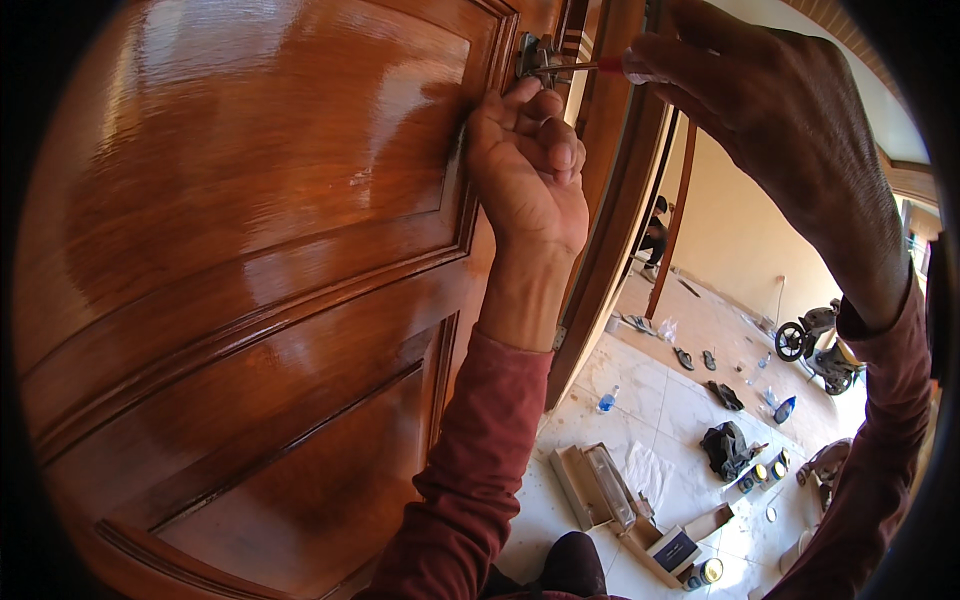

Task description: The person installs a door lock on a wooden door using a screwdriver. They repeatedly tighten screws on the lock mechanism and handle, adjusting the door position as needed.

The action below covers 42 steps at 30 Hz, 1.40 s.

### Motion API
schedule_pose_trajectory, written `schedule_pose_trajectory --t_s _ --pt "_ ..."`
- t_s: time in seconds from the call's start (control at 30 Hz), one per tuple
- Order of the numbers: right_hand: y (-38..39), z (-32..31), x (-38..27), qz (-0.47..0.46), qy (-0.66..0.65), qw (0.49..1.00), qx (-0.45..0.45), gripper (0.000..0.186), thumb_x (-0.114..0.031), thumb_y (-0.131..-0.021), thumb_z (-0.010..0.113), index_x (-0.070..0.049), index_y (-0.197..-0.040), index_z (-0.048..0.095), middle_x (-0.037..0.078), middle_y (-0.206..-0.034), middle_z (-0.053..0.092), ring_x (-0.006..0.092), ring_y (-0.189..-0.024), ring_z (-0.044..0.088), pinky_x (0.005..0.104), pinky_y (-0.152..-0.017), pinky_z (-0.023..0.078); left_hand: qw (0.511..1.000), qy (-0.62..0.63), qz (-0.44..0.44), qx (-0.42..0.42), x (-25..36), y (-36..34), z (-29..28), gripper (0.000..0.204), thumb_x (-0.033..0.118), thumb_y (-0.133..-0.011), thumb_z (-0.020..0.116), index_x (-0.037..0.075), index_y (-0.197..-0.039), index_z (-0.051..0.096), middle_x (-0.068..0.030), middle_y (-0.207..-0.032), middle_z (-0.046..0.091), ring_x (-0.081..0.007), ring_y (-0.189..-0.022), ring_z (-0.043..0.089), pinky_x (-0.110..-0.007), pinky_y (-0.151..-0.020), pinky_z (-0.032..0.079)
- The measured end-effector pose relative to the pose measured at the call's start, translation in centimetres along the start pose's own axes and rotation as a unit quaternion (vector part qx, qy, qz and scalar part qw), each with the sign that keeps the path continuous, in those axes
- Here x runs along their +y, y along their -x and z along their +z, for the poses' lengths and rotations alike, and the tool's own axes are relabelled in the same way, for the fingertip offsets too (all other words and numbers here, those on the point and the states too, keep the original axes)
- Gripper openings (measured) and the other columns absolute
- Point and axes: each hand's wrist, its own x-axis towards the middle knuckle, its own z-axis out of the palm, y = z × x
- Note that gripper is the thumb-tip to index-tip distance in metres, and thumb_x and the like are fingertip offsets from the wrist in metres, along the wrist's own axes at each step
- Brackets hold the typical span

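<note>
A reddish-brown varnished wooden door [300, 200] fills the left side. Near its upper edge, beside the frame, sits a small metal door fitting [528, 55]. My left hand [535, 170] is raised to it with the palm toward me. Its foremost fingertips press at the fitting's underside and the other fingers curl inward. From the right, my right hand [745, 95] grips a screwdriver [612, 64] by its red handle. The thin shaft runs level to the left, its tip at the fitting; the exact contact is too small to make out.
Right of the door frame [610, 200] lies a tiled floor. On it are opened cardboard boxes [590, 490], a black bag [728, 450], several small cans [760, 472], a blue-tinted bottle [608, 399] and sandals [684, 358]. Farther off stand a motorbike [825, 345] and a person [655, 240].
</note>
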Motion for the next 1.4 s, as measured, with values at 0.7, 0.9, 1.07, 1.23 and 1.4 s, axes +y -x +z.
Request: schedule_pose_trajectory --t_s 0.7,0.9,1.07,1.23,1.4 --pt "1.6 0.7 -0.4 0.041 -0.044 0.998 0.035 0.027 -0.02 -0.085 0.072 -0.015 -0.112 0.068 0.001 -0.089 0.059 0.0209 -0.069 0.066 0.035 -0.055 0.051 0.999 0.025 -0.018 0.022 0.5 0.0 0.6 0.033 0.026 -0.101 0.042 0.0 -0.09 0.06 -0.0095 -0.09 0.069 -0.0109 -0.054 0.048 -0.024 -0.048 0.036" --pt "0.9 1.3 -0.3 0.04 -0.055 0.996 0.052 0.027 -0.019 -0.085 0.072 -0.014 -0.111 0.068 0.002 -0.089 0.06 0.0214 -0.071 0.066 0.0358 -0.057 0.05 0.999 0.033 -0.012 0.018 0.4 0.0 0.7 0.038 0.03 -0.103 0.038 -0.001 -0.097 0.059 -0.0099 -0.09 0.07 -0.0111 -0.053 0.048 -0.024 -0.05 0.036" --pt "0.7 0.9 -0.4 0.048 -0.05 0.997 0.021 0.027 -0.019 -0.084 0.073 -0.016 -0.111 0.068 0.002 -0.091 0.062 0.0221 -0.071 0.067 0.0365 -0.057 0.051 0.999 0.039 -0.016 -0.004 0.3 -0.2 0.3 0.042 0.031 -0.103 0.036 -0.002 -0.095 0.061 -0.0094 -0.089 0.07 -0.0116 -0.053 0.049 -0.025 -0.05 0.037" --pt "0.6 1.7 -0.7 0.025 -0.02 0.997 0.064 0.027 -0.019 -0.085 0.073 -0.017 -0.111 0.068 0.001 -0.094 0.064 0.0224 -0.068 0.067 0.0366 -0.056 0.053 0.999 0.049 -0.017 0.004 0.2 -0.5 -0.1 0.042 0.032 -0.102 0.039 -0.002 -0.096 0.064 -0.009 -0.089 0.071 -0.0122 -0.054 0.05 -0.025 -0.051 0.038" --pt "0.5 1.0 -0.8 0.008 0.019 0.999 0.035 0.028 -0.018 -0.086 0.07 -0.019 -0.114 0.068 0.001 -0.1 0.066 0.021 -0.069 0.068 0.0338 -0.054 0.053 0.999 0.037 -0.007 0.01 0.0 -0.4 0.2 0.04 0.032 -0.101 0.042 -0.001 -0.096 0.065 -0.0092 -0.09 0.072 -0.0126 -0.054 0.05 -0.026 -0.051 0.038"
